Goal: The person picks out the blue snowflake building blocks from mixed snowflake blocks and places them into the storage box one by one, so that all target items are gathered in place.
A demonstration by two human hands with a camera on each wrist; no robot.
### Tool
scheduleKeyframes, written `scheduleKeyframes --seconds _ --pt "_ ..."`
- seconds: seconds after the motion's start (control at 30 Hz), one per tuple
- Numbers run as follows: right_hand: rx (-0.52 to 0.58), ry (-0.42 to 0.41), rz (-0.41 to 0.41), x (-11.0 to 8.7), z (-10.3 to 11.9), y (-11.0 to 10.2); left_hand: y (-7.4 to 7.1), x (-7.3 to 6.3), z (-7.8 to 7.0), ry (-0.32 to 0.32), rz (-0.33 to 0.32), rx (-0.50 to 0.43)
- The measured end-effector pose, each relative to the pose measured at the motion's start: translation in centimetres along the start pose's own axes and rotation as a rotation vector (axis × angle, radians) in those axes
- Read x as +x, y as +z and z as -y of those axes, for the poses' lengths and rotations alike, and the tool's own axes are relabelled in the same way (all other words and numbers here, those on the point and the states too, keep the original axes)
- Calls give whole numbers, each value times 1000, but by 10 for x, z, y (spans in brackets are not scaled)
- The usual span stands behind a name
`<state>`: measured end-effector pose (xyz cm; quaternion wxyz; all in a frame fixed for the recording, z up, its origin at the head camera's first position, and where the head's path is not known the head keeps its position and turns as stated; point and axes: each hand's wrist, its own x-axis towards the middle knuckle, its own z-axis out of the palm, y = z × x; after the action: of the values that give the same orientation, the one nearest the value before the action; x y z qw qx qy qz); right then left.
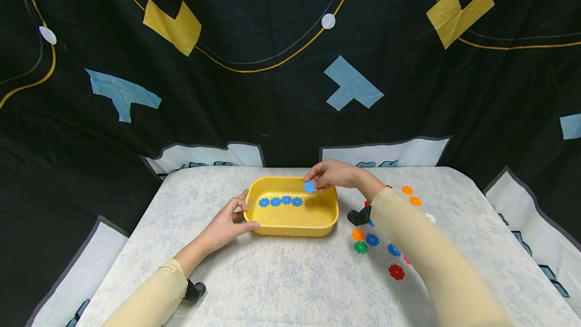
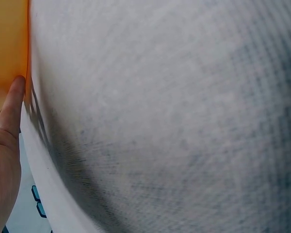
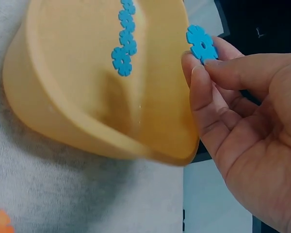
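A yellow plastic tub (image 1: pixel 290 230) stands on the table, a row of several blue flower-shaped discs (image 1: pixel 275 202) lying on its floor. My left hand (image 1: pixel 229 220) grips the tub's left end, thumb along the front rim and fingers round the side. In the left wrist view only part of that hand (image 2: pixel 7 141) shows against the tub's wall (image 2: pixel 8 43). Over the tub's back right corner, my right hand (image 1: pixel 338 173) pinches one more blue flower-shaped disc (image 1: pixel 309 186) between thumb and fingertips. The right wrist view shows this disc (image 3: pixel 202 43) held above the rim.
Right of the tub, loose flower discs lie scattered on the cloth: orange (image 1: pixel 358 235), green (image 1: pixel 360 248), blue (image 1: pixel 372 239), red (image 1: pixel 397 272) and white (image 1: pixel 430 217). My right sleeve (image 1: pixel 422 246) hides some. A black curtain (image 1: pixel 272 115) hangs behind the table (image 1: pixel 290 286).
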<state>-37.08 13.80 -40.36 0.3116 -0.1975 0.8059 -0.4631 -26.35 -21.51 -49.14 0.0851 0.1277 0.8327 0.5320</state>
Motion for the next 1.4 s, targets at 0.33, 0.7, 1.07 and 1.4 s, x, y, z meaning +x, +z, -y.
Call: scheduleKeyframes --seconds 0.33,0.7,1.07,1.4 --pt "8 34 47 15 2 11 0 -1 2 15 6 -7" --pt "-28 62 120 26 1 20 1 -1 1 5 -2 -7" --pt "-216 86 164 31 -1 32 1 0 3 7 -7 -8" --pt "-326 89 104 28 -6 32 0 1 3 -7 -9 11"
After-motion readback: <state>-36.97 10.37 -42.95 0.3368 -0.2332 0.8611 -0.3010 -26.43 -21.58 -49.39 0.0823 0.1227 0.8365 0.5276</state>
